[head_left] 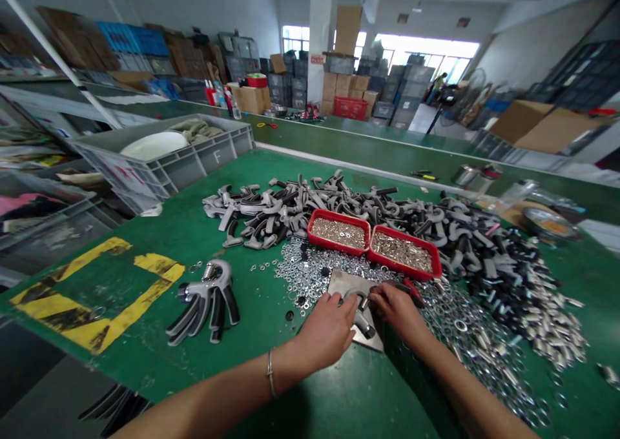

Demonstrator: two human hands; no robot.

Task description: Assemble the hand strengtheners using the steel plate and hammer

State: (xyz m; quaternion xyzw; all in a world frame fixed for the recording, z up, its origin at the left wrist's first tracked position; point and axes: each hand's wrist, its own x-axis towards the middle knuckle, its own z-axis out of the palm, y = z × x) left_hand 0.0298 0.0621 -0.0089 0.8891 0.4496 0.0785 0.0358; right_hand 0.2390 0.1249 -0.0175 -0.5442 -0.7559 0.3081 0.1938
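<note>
My left hand (329,329), with a thin bracelet at its wrist, is closed on a grey hand-grip handle (363,323) over a flat metal plate (345,283). The fingers hide much of that piece. My right hand (394,306) is pinched at the far right side of the same piece; what lies between its fingertips is too small to make out. A dark tool with a red end (413,292) lies just beyond the right hand. To the left, several hand grippers (208,303) with springs and black-padded handles lie together.
Two red trays (339,232) of tiny metal parts stand beyond the plate, amid loose washers and nuts (305,268). Behind is a heap of grey-black handles (290,203). Metal sleeves (557,329) are piled right. A grey crate (194,161) stands at the back left; yellow tape (106,329) marks the table.
</note>
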